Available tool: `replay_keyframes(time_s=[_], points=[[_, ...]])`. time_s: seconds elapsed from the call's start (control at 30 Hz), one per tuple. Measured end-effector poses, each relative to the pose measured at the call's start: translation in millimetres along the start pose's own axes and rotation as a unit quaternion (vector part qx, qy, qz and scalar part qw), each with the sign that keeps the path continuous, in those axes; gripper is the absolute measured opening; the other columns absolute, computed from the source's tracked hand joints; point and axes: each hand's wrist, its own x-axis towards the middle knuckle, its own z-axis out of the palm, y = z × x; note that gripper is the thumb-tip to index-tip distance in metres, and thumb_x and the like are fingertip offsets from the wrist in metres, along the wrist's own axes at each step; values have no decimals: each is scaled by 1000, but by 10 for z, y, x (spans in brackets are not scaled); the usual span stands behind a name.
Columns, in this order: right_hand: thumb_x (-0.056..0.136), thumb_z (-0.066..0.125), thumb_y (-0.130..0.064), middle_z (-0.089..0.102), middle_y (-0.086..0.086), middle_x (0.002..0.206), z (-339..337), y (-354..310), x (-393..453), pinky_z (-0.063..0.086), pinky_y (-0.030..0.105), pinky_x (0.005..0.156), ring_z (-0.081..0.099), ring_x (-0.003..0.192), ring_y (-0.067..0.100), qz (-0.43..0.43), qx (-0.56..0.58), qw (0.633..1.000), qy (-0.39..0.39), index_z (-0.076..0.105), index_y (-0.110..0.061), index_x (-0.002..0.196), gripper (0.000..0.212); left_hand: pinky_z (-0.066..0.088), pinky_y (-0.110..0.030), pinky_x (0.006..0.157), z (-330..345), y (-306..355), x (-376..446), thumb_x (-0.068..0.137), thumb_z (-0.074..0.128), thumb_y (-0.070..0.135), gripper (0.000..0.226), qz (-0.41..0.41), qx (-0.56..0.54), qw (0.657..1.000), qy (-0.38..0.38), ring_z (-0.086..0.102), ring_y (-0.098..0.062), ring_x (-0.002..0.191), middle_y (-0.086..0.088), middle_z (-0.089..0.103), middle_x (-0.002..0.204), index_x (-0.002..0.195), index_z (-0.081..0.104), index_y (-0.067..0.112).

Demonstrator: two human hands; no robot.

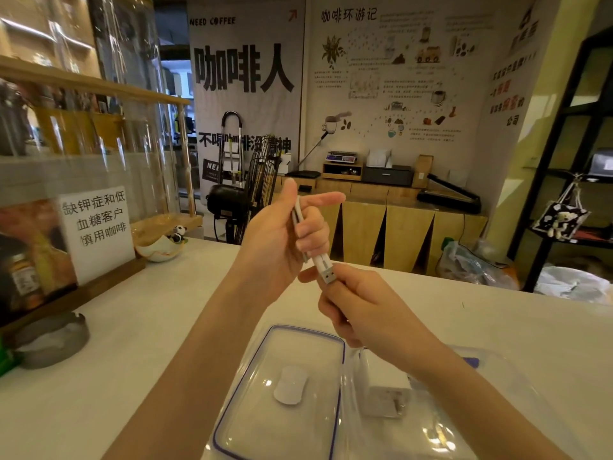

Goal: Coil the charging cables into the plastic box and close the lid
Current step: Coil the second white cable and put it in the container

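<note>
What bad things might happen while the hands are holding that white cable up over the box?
The folded cable is held only by the left hand; if that hand loosens, it may spring open. The right hand pinches the plug, and hard bending might strain it. The lid lies beside the box, near the table's edge.

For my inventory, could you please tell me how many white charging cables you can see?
1: a white charging cable, folded, held by both hands above the table; others may be hidden.
</note>
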Motion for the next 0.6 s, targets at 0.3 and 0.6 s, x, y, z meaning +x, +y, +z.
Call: replay_keyframes(time_s=[0.3, 0.6], points=[[94, 41, -25, 42, -8, 41, -113, -111, -155, 28, 16, 35, 32, 34, 4, 76, -12, 995, -57, 66, -14, 93, 27, 40, -14, 51, -90, -224, 16, 92, 23, 37, 57, 106, 347, 929, 74, 46, -3, 46, 8, 52, 47, 97, 55, -10], [88, 47, -32, 49, -24, 48, -424, -198, -246, 41, 9, 56, 51, 54, -8, -157, -351, 922, 49, 67, -26, 90, 21, 41, -18, 53, 88, -340, -59, 82, 25, 51, 46, -4, 476, 877, -73, 44, -3, 47, 8, 48, 49, 60, 53, 22]])
